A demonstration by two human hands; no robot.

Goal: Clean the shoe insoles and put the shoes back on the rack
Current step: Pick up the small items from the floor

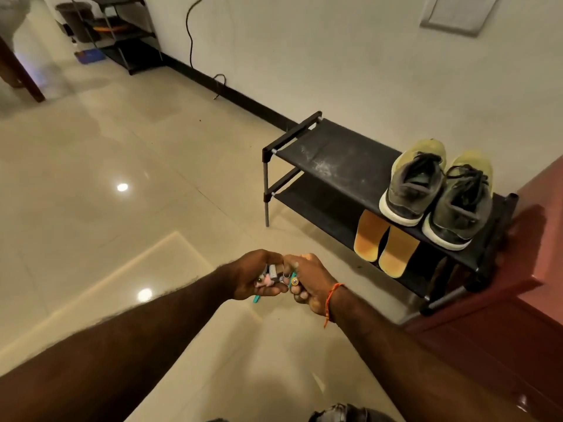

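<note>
The pair of shoes [438, 193] stands on the top shelf of the shoe rack [329, 156], at its right end, heels toward the person and toes toward the wall [304, 56]. The two shoes sit side by side and touch. The rest of the top shelf shows pale dust marks. Two tan insoles [385, 243] lean under the front edge of the top shelf, their lower ends on the bottom shelf, just below the shoes. This placement probably keeps them out of the shoes and within reach for cleaning.

Both hands are held together in front of the person, over the floor [106, 178] and well apart from the rack. The left hand [259, 277] has its fingers curled round a small cluster of objects, with pink and grey parts showing. The right hand [307, 280] pinches the adjoining part, where a metal ring and a teal tag or strap show. The cluster looks like a bunch of keys [275, 277], but the parts are too small to identify with certainty. Neither hand touches the shoes or the insoles.

Judged from this arrangement, the insoles are not back in the shoes.

A red-brown cabinet [518, 284] stands just beside the rack on the right. A second rack [128, 35] stands far along the wall.
</note>
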